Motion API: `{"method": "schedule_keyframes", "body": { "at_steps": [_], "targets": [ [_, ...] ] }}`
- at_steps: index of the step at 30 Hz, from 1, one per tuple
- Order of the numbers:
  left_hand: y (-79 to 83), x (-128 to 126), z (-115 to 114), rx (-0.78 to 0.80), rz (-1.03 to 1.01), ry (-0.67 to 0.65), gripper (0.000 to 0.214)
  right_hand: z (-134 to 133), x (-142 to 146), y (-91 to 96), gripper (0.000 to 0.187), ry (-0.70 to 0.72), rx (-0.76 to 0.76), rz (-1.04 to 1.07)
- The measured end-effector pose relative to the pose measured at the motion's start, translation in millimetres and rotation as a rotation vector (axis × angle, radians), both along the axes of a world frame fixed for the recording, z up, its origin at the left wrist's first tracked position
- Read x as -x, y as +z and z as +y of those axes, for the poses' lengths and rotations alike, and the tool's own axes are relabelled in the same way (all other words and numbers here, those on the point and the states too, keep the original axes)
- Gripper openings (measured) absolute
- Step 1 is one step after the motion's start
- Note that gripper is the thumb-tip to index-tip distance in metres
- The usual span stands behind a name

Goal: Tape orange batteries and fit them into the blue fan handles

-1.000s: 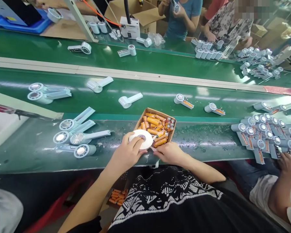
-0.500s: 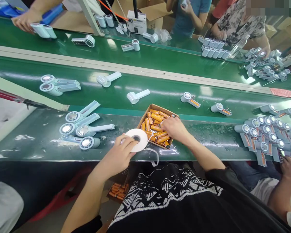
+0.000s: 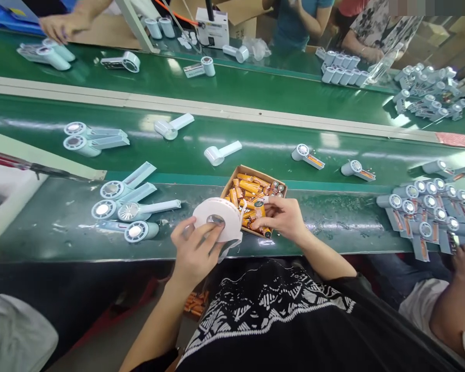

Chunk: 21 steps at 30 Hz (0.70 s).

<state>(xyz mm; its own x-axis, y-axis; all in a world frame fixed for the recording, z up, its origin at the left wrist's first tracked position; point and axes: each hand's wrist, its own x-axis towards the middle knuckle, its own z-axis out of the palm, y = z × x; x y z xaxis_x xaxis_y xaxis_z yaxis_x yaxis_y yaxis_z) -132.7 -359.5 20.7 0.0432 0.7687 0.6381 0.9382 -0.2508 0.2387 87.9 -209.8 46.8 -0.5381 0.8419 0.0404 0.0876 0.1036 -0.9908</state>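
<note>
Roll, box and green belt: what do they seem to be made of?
Roll: probably paper tape, matte white; a thin, curling strip hangs from it.
Box: likely cardboard, dull brown and thin-sided.
Green belt: smooth and glossy, streaked with reflected light; perhaps plastic or rubber, I can't tell which.

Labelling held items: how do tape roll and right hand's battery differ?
The white tape roll is a ring; the orange battery is a cylinder. The roll is wider than the battery. The left hand holds the roll, the right hand the battery. Both are held.
</note>
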Motion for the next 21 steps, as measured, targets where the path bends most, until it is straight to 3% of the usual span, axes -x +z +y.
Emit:
{"method": "schedule_keyframes", "body": {
  "at_steps": [5,11,14,17,21],
  "targets": [
    [-4.4,-13.1,5.6,-0.011,-0.036,0.021,0.038,5.2,-1.2,-7.8,0.061,-0.215,-0.334,-0.100],
    [-8.4,-29.7,9.6,-0.008,-0.069,0.035,0.036,1.8,10.1,-17.3,0.062,-0.232,-0.357,-0.102],
    [-9.8,-33.0,8.6,0.014,-0.043,0.026,0.036,1.9,9.5,-12.8,0.054,-0.164,-0.381,-0.215],
    [-8.1,-31.0,8.3,0.015,-0.005,0.060,0.038,5.7,1.2,-3.5,0.046,0.003,-0.364,-0.256],
    [-1.3,-25.7,11.7,-0.020,0.047,0.100,0.049,11.5,-7.4,3.0,0.051,0.217,-0.080,-0.162]
  ]
}}
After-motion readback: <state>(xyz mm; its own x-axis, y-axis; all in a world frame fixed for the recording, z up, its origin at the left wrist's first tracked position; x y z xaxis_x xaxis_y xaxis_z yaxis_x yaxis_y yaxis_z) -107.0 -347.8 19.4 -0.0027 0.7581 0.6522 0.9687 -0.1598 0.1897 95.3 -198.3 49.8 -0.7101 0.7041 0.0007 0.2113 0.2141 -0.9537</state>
